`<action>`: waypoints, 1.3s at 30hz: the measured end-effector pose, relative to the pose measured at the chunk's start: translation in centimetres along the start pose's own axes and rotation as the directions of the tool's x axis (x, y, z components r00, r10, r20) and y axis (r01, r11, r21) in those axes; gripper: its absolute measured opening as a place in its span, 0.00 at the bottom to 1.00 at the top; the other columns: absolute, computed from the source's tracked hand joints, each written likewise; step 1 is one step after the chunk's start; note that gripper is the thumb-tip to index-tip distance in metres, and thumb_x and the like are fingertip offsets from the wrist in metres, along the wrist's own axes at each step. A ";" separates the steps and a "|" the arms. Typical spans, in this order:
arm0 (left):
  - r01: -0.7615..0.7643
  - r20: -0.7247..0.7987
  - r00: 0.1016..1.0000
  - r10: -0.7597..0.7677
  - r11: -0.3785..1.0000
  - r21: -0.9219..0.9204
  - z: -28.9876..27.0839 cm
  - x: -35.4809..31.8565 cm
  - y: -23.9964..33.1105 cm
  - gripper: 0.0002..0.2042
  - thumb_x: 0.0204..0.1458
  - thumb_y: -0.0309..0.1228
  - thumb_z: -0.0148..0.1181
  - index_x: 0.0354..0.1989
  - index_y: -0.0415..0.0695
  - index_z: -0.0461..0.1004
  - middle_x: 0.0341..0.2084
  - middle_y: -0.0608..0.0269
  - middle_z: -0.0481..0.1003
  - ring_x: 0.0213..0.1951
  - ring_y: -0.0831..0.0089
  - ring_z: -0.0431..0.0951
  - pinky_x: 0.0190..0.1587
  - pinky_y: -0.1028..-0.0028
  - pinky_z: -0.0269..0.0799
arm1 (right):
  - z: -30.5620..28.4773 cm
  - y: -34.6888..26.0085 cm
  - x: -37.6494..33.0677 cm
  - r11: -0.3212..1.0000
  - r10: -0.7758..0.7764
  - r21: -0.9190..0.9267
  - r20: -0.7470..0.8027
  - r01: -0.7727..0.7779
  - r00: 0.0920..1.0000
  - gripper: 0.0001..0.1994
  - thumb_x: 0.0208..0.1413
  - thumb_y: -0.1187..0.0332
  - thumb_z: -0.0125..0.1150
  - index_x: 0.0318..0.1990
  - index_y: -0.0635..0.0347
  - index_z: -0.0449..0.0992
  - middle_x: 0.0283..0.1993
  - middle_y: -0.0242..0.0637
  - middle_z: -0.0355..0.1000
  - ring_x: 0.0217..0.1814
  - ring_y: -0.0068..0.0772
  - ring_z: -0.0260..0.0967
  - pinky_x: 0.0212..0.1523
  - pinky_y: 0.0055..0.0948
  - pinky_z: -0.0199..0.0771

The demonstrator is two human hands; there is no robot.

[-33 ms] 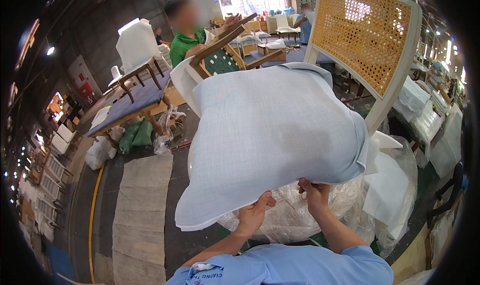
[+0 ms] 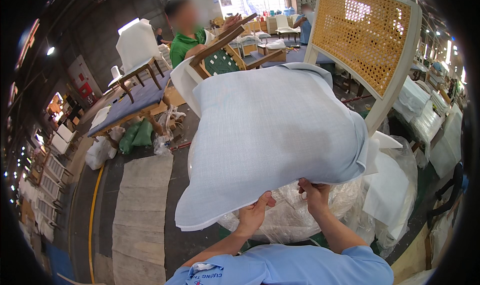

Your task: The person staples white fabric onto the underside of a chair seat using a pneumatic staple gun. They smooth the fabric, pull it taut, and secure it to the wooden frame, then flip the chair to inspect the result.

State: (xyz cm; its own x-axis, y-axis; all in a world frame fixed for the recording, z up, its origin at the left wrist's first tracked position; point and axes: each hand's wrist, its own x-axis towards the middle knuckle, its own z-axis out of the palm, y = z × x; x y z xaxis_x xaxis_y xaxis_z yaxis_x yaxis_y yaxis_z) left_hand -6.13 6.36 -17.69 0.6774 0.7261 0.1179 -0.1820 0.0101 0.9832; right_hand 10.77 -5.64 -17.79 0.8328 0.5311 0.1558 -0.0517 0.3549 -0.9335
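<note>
— Where's the cushion cover right now?

— The pale blue cushion cover (image 2: 272, 140) is up in front of me at chest height, above the crinkled clear plastic bag (image 2: 290, 217) and just in front of the cane-backed chair (image 2: 367, 40). I'm holding it only along its lower edge.

— What worries you?

— It's big and floppy, and the loose left corner hangs well clear of my grip. I think it could slip out and drop to the dusty floor (image 2: 142, 205), or catch on the chair frame.

— And your hands?

— Both raised, forearms angled up and in. My left hand (image 2: 256, 210) is closed, thumb pinching the hem; my right hand (image 2: 315, 195) is curled shut on the edge just beside it. They're close together, so the fabric isn't held wide.
</note>
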 end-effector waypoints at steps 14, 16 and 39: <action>-0.044 0.003 0.999 0.044 0.998 -0.045 0.0 0.2 0.0 0.12 0.66 0.35 0.61 0.38 0.37 0.80 0.26 0.60 0.81 0.30 0.74 0.81 0.36 0.72 0.80 | -0.1 0.2 0.1 1.000 0.007 0.001 0.000 -0.007 1.000 0.04 0.58 0.74 0.71 0.34 0.62 0.80 0.29 0.34 0.78 0.27 0.25 0.73 0.30 0.27 0.75; -0.037 0.011 0.999 0.037 0.999 -0.038 -0.1 0.1 0.0 0.11 0.67 0.34 0.61 0.39 0.37 0.80 0.27 0.60 0.81 0.30 0.73 0.81 0.37 0.72 0.80 | -0.1 0.2 0.1 1.000 0.004 0.002 -0.001 -0.004 1.000 0.04 0.58 0.74 0.72 0.35 0.62 0.80 0.29 0.34 0.78 0.27 0.25 0.73 0.29 0.27 0.75; -0.005 -0.078 0.997 0.010 0.998 0.063 1.2 0.1 1.9 0.08 0.64 0.31 0.64 0.41 0.38 0.82 0.26 0.62 0.81 0.29 0.77 0.80 0.36 0.75 0.77 | -0.1 0.4 0.1 1.000 -0.007 0.018 -0.003 0.007 1.000 0.05 0.59 0.73 0.72 0.34 0.61 0.81 0.29 0.33 0.78 0.27 0.24 0.73 0.29 0.27 0.74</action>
State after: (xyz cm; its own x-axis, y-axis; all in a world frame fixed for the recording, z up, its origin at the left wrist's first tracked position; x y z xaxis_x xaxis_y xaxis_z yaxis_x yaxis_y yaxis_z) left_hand -5.60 5.61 -15.69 0.6178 0.7776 0.1169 -0.1402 -0.0373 0.9894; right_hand 10.86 -5.53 -18.14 0.8350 0.5261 0.1611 -0.0559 0.3724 -0.9264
